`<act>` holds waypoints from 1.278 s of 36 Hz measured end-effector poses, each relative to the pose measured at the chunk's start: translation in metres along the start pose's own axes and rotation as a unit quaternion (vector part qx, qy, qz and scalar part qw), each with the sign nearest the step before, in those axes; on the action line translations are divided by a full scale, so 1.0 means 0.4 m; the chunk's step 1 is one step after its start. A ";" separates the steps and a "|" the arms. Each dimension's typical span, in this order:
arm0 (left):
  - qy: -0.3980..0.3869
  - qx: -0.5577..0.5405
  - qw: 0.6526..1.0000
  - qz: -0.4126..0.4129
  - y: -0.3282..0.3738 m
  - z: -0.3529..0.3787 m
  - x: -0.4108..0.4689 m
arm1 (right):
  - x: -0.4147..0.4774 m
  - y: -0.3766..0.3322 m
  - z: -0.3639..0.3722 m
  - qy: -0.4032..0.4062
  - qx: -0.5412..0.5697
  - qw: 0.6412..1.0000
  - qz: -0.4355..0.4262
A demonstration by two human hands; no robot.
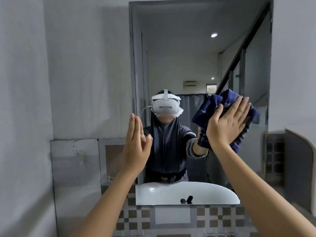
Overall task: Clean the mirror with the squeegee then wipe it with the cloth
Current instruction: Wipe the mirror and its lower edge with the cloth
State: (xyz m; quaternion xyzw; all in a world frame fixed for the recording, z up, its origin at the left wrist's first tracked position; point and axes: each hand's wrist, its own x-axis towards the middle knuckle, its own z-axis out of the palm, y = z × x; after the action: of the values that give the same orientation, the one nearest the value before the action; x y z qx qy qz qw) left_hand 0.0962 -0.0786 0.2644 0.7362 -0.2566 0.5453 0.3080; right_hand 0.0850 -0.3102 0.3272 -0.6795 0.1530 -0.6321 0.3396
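Two hands up: right hand [227,124] flat, pressing cloth [213,106] on mirror [179,57]; left hand [136,144] open, empty

carrier: wall [82,69], grey above, checked tiles [222,218] below; on it: mirror [196,62], upright, lower edge meeting the tile band; on glass: blue cloth [215,106] pressed flat near the mirror's right edge, at mid-height

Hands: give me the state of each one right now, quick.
Left hand: open, fingers straight, holding nothing, at the mirror's left edge.
Right hand: open, flat palm pressing the dark blue folded cloth against the wall mirror.
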 end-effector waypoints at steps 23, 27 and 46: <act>-0.032 0.062 0.997 -0.039 -0.040 -0.004 -0.121 | -0.151 -0.249 0.104 -0.126 -0.072 0.885 -0.442; -0.036 0.056 0.997 -0.039 -0.045 -0.004 -0.128 | -0.134 -0.223 0.096 -0.164 -0.107 0.822 -0.535; -0.036 0.062 0.996 -0.061 -0.033 0.007 -0.134 | 0.033 0.224 -0.101 -0.111 -0.140 0.912 -0.369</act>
State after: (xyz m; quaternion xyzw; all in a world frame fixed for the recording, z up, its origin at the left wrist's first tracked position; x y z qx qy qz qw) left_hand 0.0928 -0.0693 0.2100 0.7875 -0.1879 0.5129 0.2853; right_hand 0.0678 -0.3942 0.2771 -0.7941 -0.0600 -0.6049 -0.0018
